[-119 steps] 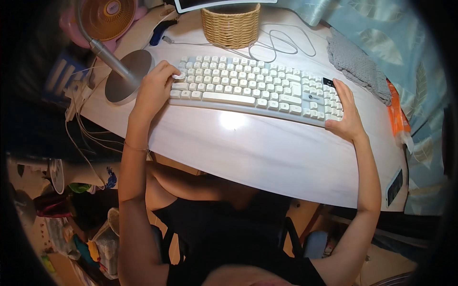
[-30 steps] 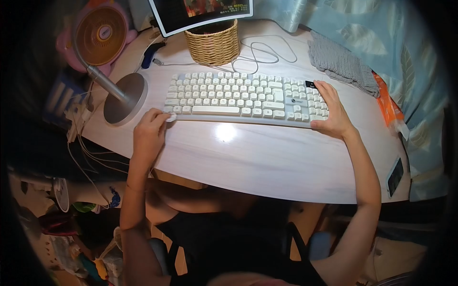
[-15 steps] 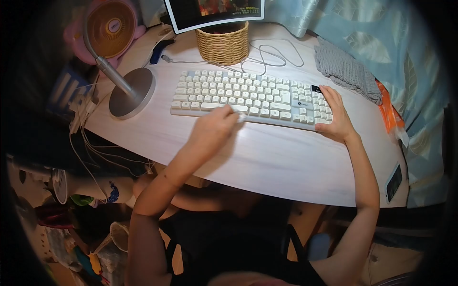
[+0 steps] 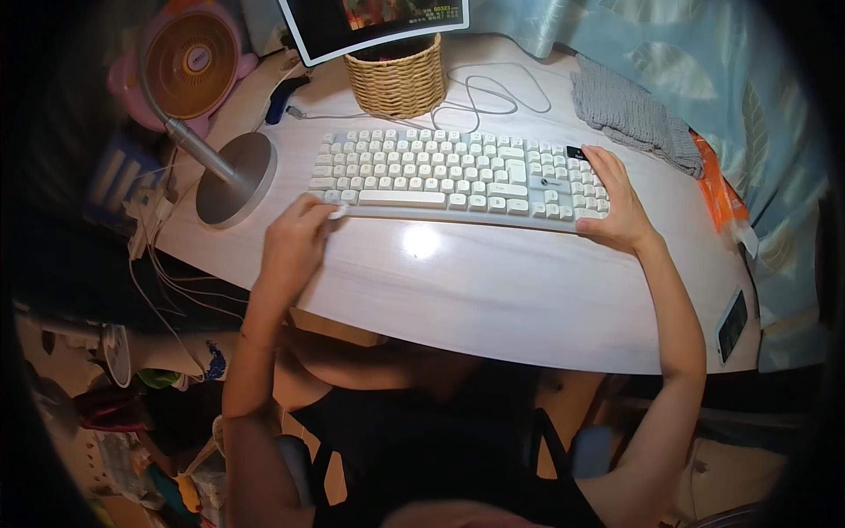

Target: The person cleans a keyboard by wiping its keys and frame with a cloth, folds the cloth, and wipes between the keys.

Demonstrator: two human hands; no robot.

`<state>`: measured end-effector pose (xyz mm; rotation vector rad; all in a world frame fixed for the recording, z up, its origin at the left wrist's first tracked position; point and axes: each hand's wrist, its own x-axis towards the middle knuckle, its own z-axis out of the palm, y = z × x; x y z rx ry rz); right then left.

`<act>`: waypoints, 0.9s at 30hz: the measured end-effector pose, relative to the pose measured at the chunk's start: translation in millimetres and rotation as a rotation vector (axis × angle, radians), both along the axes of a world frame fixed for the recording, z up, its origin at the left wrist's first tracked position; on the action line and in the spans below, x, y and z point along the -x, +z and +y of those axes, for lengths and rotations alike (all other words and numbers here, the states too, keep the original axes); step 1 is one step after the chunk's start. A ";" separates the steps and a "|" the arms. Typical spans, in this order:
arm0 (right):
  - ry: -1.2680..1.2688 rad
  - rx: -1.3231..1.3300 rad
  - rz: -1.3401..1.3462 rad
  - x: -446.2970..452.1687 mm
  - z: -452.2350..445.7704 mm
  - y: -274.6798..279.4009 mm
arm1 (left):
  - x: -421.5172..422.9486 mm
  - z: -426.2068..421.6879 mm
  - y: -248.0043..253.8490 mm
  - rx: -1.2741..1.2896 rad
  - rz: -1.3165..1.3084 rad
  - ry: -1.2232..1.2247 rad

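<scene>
A white keyboard [image 4: 422,176] lies on the pale desk [image 4: 493,290]. My left hand [image 4: 297,239] is closed on a small white piece [image 4: 339,212], which touches the keyboard's front edge near its left corner; what the piece is made of is too small to tell. At the other end, my right hand [image 4: 618,201] grips the keyboard's right side, with the fingers along the upper right by a black label [image 4: 576,153] and the thumb at the lower right corner.
Behind the keyboard stand a wicker basket [image 4: 398,84], a monitor [image 4: 378,22] and a loose grey cable [image 4: 493,107]. A lamp base [image 4: 236,180] and pink fan [image 4: 187,62] are at left. Grey knitted cloth [image 4: 629,114], an orange packet [image 4: 723,195] and a phone [image 4: 732,326] lie at right.
My left hand, with the white piece, went from the keyboard's left side down to its front edge, swept right to the middle, then came back left. My right hand stayed on the right end.
</scene>
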<state>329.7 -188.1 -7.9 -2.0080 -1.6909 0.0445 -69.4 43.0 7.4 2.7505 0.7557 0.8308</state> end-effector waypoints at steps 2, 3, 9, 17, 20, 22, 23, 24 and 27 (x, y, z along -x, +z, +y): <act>-0.005 -0.003 0.004 0.1 -0.1 -0.2 | 15.8 10.9 1.4 0.023 0.037 0.071; -0.008 -0.002 0.002 0.1 -0.2 -0.3 | 22.8 17.0 2.1 0.033 0.054 0.106; 0.010 -0.010 -0.003 -3.8 -0.7 -2.9 | 12.6 15.6 38.3 0.066 0.036 0.019; -0.031 0.020 0.008 5.4 -2.9 -0.5 | -135.2 -48.3 35.7 0.668 -0.180 -0.625; -0.012 -0.013 -0.208 -6.0 -3.4 -8.1 | -162.3 -63.6 9.7 0.868 -0.259 -0.679; 0.065 -0.121 -0.216 6.2 -4.4 11.7 | -164.3 -72.2 2.1 0.657 -0.326 -0.725; 0.127 -0.142 -0.050 13.2 -4.7 21.0 | -166.2 -73.5 -2.6 0.566 -0.410 -0.771; 0.189 -0.159 0.113 21.7 -3.9 27.1 | -165.7 -74.0 -3.5 0.518 -0.422 -0.793; 0.355 -0.199 0.412 61.5 -1.8 31.5 | -160.2 -74.5 -9.0 0.384 -0.508 -0.856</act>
